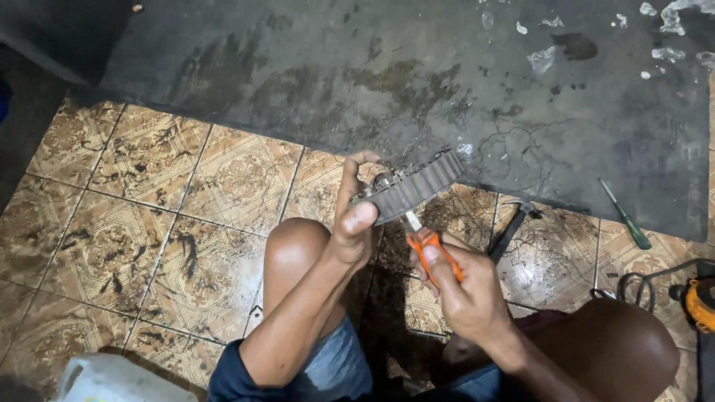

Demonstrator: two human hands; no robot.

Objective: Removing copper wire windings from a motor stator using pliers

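My left hand grips the round, dark grey toothed metal ring, thumb pressed flat on its near face and the other fingers curled over the top rim at twelve o'clock. My right hand is closed around the orange-handled pliers, fingers wrapped tight on both handles; the pale metal tip points toward eleven o'clock and meets the ring's lower edge, though I cannot tell whether the tip actually bites anything there.

The ring sits tilted, its toothed band running from about eight o'clock up to two o'clock, so its long line crosses the pliers almost square. From my right fingers the ring lies up and left, just beyond the tip; my left hand is the nearer one, already touching it. The ring hangs in the air above the gap between my bare knees, well clear of the floor.

Outward from there, the patterned brown floor tiles spread to nine o'clock with plenty of open room. At twelve o'clock a dark stained concrete slab begins, its edge passing just behind the ring. At three o'clock lies a green-handled screwdriver, apart from my hands, and a black-handled hammer rests close under my right wrist side. A yellow and black power tool with a dark cable sits at the far right edge. A white plastic container stands at seven o'clock.
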